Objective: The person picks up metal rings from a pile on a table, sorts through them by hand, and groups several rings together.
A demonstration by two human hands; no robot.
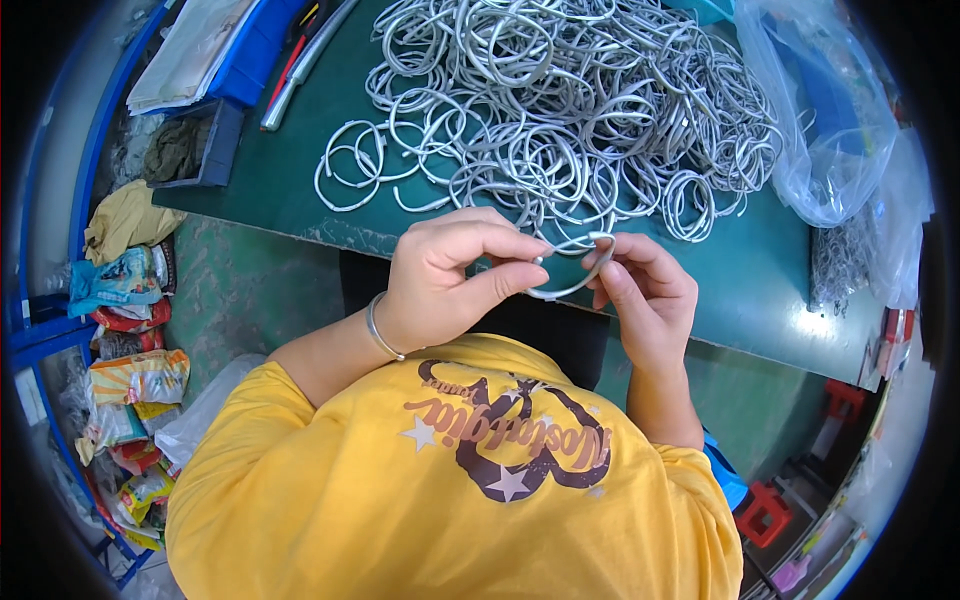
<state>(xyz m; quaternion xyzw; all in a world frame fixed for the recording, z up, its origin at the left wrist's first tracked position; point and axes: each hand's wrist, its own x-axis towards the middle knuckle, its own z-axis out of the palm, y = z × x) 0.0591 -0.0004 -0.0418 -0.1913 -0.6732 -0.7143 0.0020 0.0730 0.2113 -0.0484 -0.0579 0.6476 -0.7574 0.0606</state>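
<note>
Between my two hands, at the table's near edge, is a small silver-grey loop of thin tubing or cable (570, 296); which of the two it is, I cannot make out. My left hand (450, 265) pinches with thumb and index finger, and a pale tip of the loop shows at the fingertips. On the other side, the thumb and fingers of my right hand (645, 290) are closed on the loop. Just beyond both hands lies a big tangled heap of similar grey loops (600, 110), with a few looser loops (350, 165) at its left side.
The green table (290, 215) carries a blue-grey bin (205, 145) and papers (185, 55) at far left. A clear plastic bag (825, 150) hangs at the right. Colourful packages (135, 375) fill a blue rack on the left. A red stool (765, 515) stands lower right.
</note>
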